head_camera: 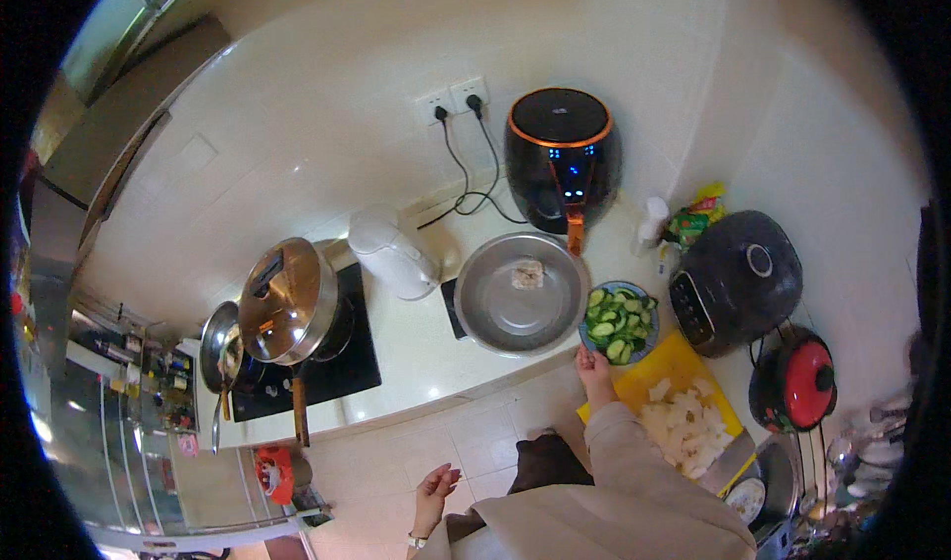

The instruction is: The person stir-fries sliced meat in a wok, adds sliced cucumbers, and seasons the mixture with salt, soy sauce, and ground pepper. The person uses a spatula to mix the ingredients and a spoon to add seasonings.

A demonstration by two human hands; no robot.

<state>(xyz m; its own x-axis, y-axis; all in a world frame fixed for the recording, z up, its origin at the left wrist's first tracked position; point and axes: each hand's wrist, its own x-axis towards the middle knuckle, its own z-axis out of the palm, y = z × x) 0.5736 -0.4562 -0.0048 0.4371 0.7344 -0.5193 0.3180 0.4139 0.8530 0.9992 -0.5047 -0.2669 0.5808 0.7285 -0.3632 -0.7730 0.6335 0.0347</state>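
Note:
My right hand (592, 365) is at the near rim of a blue plate (646, 337) heaped with sliced cucumber (618, 321); whether its fingers grip the rim cannot be made out. My left hand (438, 482) hangs over the floor, away from the counter, with curled fingers and nothing visible in it. Left of the plate sits a wide metal basin (490, 315) with a small pale block (528, 275) inside. Pale sliced pieces (687, 426) lie on a yellow cutting board (669, 352), beside a broad metal blade (732, 462).
A black air fryer (562, 166) with lit display stands behind the basin, a white kettle (390, 252) to its left. Pans, one under a domed lid (286, 300), are at the black cooktop (356, 367). A dark rice cooker (735, 281), red-lidded pot (806, 385) and sink (780, 471) are right.

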